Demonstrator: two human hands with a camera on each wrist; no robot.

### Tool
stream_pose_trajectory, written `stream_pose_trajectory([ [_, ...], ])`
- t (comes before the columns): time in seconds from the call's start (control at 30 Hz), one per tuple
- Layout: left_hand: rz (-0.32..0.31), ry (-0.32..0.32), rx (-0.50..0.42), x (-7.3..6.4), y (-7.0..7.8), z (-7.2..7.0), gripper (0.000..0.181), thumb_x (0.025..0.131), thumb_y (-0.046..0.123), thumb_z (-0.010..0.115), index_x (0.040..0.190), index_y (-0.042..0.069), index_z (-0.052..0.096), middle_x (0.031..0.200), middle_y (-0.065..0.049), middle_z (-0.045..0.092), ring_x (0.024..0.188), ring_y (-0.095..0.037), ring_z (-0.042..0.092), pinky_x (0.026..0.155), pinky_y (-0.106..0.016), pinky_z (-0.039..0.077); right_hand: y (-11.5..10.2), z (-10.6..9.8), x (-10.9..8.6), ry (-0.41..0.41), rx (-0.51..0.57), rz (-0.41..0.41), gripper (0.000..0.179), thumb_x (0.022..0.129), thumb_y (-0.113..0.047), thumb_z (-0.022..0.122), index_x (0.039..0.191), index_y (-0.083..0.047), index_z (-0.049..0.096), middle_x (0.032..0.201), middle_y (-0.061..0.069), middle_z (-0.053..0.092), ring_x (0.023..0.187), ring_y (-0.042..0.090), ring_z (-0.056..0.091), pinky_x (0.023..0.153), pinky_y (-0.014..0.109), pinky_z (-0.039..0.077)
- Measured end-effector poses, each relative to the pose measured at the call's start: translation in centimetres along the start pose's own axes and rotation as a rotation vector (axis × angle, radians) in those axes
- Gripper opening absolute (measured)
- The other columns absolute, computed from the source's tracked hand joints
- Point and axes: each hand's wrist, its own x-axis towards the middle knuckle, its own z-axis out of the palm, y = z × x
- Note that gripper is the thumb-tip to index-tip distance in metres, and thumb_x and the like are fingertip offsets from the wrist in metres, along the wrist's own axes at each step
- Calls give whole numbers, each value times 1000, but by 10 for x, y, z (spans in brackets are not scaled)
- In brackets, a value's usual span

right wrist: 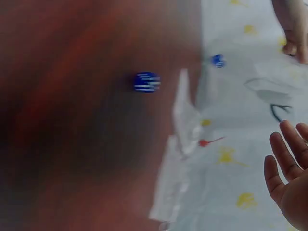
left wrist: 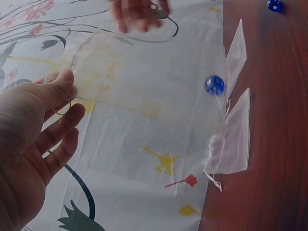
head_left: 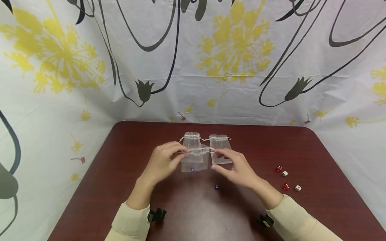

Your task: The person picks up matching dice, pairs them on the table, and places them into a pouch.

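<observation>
My left hand (head_left: pixel 164 161) pinches the gathered top corner of a sheer white drawstring pouch (left wrist: pixel 144 77) between thumb and finger. A blue die (left wrist: pixel 214 85) sits at the bottom of this pouch, showing through the fabric. By the pouch's other top corner is my right hand (head_left: pixel 238 167), its fingers spread and holding nothing in the right wrist view. Another blue die (head_left: pixel 216 187) lies on the table below the hands. Two more sheer pouches lie flat behind the held one, a left one (head_left: pixel 190 140) and a right one (head_left: pixel 221 144).
On the right of the dark red table (head_left: pixel 325 214) lie two red dice, one (head_left: pixel 279 168) farther back and one (head_left: pixel 286 186) nearer, beside two white dice (head_left: pixel 284 173) (head_left: pixel 298 188). A patterned white curtain (head_left: pixel 193 100) hangs behind the table.
</observation>
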Motion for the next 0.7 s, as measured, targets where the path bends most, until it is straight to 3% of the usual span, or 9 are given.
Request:
stream_pose_trajectory([
  [0.13, -8, -5, -4, 0, -1, 0, 15, 82, 1, 83, 91, 9, 75, 88, 3, 72, 74, -8, 60, 61, -32, 53, 12, 9, -20, -12, 19, -16, 38, 81, -9, 84, 117, -6, 71, 107, 1, 72, 94, 19, 70, 77, 45, 58],
  [0.27, -5, -12, 0, 0, 0, 0, 16, 81, 0, 83, 92, 9, 75, 88, 3, 72, 73, -8, 60, 61, -27, 51, 22, 17, -38, -61, 4, -23, 34, 83, -11, 83, 115, -6, 72, 106, 3, 73, 92, 19, 70, 76, 42, 58],
  [0.37, 1, -8, 5, 1, 0, -1, 16, 81, -1, 83, 92, 9, 75, 87, 3, 72, 72, -8, 60, 61, -24, 49, 28, 21, -49, -131, -34, -8, 34, 83, -16, 85, 112, -5, 72, 104, 4, 73, 93, 16, 69, 79, 38, 58],
  [0.57, -10, -19, -1, 1, 3, -1, 14, 82, 1, 83, 90, 10, 74, 86, 4, 70, 72, -8, 59, 60, -32, 52, 33, 25, -60, -311, -98, 51, 32, 83, -27, 85, 109, -12, 74, 101, -5, 70, 91, 10, 64, 77, 32, 54],
  [0.7, -16, -33, -15, 2, 4, -1, 16, 82, -1, 82, 89, 10, 73, 86, 3, 70, 73, -8, 59, 62, -28, 51, 34, 26, -61, -361, -153, 62, 32, 84, -32, 85, 109, -14, 75, 104, -7, 69, 97, 9, 63, 81, 35, 55],
])
